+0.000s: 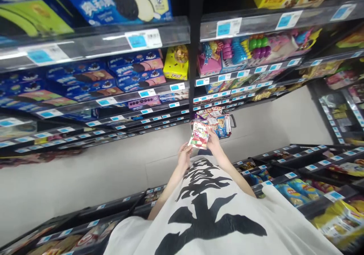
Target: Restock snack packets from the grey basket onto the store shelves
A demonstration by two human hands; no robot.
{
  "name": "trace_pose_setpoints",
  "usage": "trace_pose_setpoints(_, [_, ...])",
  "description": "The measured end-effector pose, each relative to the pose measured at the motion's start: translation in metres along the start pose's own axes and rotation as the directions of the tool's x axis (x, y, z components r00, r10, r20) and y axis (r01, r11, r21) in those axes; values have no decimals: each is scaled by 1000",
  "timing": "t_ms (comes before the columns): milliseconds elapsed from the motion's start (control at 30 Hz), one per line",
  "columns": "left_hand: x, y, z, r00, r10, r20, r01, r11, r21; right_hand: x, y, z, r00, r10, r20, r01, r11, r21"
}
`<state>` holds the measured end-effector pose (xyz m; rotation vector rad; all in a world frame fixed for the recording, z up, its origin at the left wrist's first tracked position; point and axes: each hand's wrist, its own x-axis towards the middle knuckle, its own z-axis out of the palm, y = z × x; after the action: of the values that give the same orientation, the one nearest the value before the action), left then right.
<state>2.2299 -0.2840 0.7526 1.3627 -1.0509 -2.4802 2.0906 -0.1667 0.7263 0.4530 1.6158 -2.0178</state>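
A small red and white snack packet (199, 136) with printed characters is held up in front of my shirt. My right hand (213, 140) grips its right edge, thumb over the front. At the packet's lower left corner, my left hand (184, 155) pinches the edge with its fingertips. Just beyond the packet is a dark basket (233, 121) filled with several colourful packets, among them a blue packet (221, 126). The packet in my hands hides part of the basket.
Shelves with blue cookie boxes (119, 8) rise on the far left side. Toys (239, 52) and a yellow box (176, 63) stand on the lower shelves. Behind me are shelves of chip bags (295, 192). A pale tiled floor (162, 148) runs between the racks.
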Motion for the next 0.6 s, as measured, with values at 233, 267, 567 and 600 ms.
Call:
trace_pose_setpoints(233, [21, -13, 72, 997, -13, 80, 6, 996, 90, 35, -45, -46, 999, 23, -41, -18, 993, 116])
trace_pose_setpoints(267, [25, -15, 80, 996, -11, 94, 1, 994, 107, 39, -50, -52, 999, 30, -39, -25, 990, 137])
trace_pose_setpoints(567, [59, -18, 108, 966, 187, 179, -259, 697, 669, 57, -72, -83, 994, 83, 72, -101, 948, 303])
trace_pose_setpoints(600, [59, -14, 110, 917, 317, 240, -385, 558, 735, 58, -73, -84, 994, 85, 72, -104, 945, 310])
